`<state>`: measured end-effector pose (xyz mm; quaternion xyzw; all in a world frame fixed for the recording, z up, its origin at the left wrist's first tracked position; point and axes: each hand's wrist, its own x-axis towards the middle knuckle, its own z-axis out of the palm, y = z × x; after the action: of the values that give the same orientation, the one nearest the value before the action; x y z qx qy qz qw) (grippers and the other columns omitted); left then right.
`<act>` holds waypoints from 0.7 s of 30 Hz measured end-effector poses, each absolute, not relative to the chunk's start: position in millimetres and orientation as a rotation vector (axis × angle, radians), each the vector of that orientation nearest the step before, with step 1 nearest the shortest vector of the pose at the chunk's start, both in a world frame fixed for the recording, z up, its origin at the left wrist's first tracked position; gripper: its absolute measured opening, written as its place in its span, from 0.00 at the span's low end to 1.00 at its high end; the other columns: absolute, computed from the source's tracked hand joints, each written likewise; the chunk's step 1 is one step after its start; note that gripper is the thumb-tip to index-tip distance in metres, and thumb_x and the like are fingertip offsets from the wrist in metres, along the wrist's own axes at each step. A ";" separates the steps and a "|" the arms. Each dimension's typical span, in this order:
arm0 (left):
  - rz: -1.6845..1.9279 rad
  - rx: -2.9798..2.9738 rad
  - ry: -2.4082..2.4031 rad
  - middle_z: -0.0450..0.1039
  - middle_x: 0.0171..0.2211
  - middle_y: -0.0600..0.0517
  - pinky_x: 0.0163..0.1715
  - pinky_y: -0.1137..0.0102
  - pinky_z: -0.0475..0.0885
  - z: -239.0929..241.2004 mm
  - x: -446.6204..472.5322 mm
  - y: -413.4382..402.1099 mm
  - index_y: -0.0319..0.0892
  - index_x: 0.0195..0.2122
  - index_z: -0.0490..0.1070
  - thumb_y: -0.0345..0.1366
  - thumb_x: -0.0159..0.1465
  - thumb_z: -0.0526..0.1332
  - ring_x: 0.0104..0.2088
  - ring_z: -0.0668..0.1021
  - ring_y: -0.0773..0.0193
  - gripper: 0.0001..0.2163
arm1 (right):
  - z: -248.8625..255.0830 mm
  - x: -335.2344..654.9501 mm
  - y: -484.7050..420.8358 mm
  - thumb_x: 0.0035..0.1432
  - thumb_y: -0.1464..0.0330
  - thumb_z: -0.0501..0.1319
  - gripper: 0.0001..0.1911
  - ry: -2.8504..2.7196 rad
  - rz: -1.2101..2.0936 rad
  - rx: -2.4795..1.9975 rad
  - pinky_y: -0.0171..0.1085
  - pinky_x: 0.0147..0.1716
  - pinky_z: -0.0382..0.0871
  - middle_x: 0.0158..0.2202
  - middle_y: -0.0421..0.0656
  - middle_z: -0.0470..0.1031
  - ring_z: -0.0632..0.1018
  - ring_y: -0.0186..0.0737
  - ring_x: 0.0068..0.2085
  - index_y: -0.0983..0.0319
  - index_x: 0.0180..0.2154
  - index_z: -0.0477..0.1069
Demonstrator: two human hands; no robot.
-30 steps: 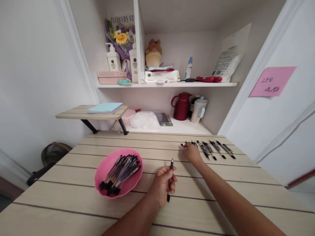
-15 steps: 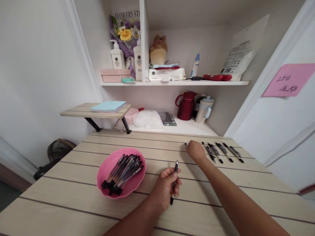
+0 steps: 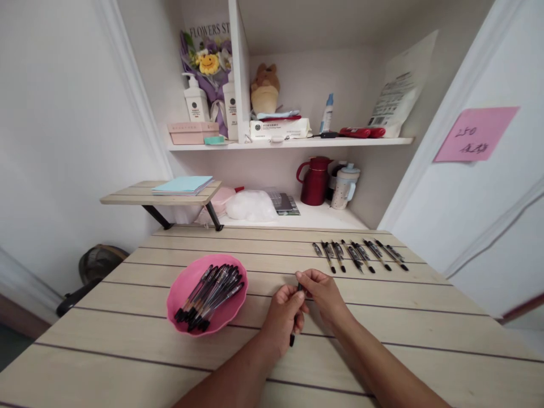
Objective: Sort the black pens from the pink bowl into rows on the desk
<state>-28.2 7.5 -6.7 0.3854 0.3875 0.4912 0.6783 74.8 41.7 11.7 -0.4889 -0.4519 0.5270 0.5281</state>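
A black gel pen (image 3: pixel 292 340) is held upright-slanted in my left hand (image 3: pixel 283 317), its dark lower end sticking out below the fingers. My right hand (image 3: pixel 323 292) meets the left one at the pen's upper end, with thumb and fingers pinched there; the tip is mostly hidden by the fingers. Left of my hands stands a pink scalloped bowl (image 3: pixel 174 277) holding many black pens (image 3: pixel 212 294). Beyond my right hand lies a row of dark pen parts (image 3: pixel 357 255) on the wooden table, with a short pen cap (image 3: pixel 317 249) at its left end.
A small raised wooden stand (image 3: pixel 123 194) with blue paper (image 3: pixel 182 185) sits at the table's back left. Behind the table, a white shelf (image 3: pixel 289 143) holds bottles and a plush toy. Below it are a red jug (image 3: pixel 314 181) and a tumbler (image 3: pixel 345 187).
My right hand has left the back of the table, where a pen cap now lies, and come to the top of the pen in my left hand. The view has shifted slightly.
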 end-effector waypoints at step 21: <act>1.051 0.915 0.892 0.63 0.15 0.60 0.08 0.79 0.42 -4.0 -26.5 7.0 0.41 0.32 0.60 0.46 0.55 0.56 0.07 0.52 0.81 0.13 | 13.8 83.5 42.2 0.41 0.54 0.64 0.18 -0.896 1.604 -1.098 0.32 0.21 0.60 0.18 0.38 0.67 0.65 0.29 0.20 0.64 0.24 0.69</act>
<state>-26.5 7.0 -4.0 0.4072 0.3967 0.4675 0.6769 83.5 42.2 13.8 -0.4502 -0.3670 0.6575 0.4798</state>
